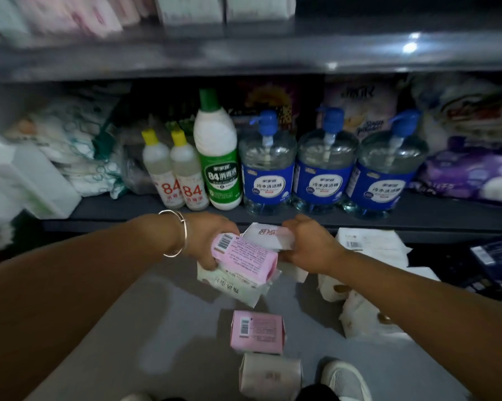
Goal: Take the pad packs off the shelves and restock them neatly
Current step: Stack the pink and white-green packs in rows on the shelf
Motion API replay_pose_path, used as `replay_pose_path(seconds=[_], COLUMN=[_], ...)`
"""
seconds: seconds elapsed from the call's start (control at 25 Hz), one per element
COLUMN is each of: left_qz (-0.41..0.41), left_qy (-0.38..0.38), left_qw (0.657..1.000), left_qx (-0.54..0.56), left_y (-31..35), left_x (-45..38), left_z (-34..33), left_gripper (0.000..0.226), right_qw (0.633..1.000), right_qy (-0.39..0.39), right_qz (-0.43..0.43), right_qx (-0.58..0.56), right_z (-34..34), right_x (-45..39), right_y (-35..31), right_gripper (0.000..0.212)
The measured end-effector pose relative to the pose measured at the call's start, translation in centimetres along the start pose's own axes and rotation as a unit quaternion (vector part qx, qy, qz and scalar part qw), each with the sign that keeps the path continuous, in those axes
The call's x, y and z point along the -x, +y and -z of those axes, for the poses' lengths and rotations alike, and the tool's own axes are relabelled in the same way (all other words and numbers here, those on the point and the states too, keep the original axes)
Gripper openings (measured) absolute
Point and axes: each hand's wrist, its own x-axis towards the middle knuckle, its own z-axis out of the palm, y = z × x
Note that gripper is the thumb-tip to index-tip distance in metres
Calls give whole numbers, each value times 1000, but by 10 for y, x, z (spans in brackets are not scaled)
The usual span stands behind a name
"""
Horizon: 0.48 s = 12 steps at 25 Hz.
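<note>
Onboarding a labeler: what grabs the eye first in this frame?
Both hands at centre: the left hand grips a pink pad pack, the right hand a white pad pack. Behind them, on the shelf, three blue-labelled pump bottles stand in a row. More packs lie on the floor below.

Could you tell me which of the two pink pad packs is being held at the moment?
The upper pink pad pack, gripped by the left hand, barcode up. The other pink pack lies untouched on the grey floor, nearer the white shoe.
</note>
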Motion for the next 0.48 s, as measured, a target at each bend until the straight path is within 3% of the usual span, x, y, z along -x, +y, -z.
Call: replay_pose_path(seconds=[0.48], left_qz=[-3], left_qy=[110], left_qw=[993], left_qx=[29], left_y=[74], left_x=[125], left_z=[150], left_gripper=[52], right_qw=[977], right_qy=[187], right_qz=[84], right_qx=[-62], right_z=[197], right_x=[59], right_y=[-90], right_gripper=[46])
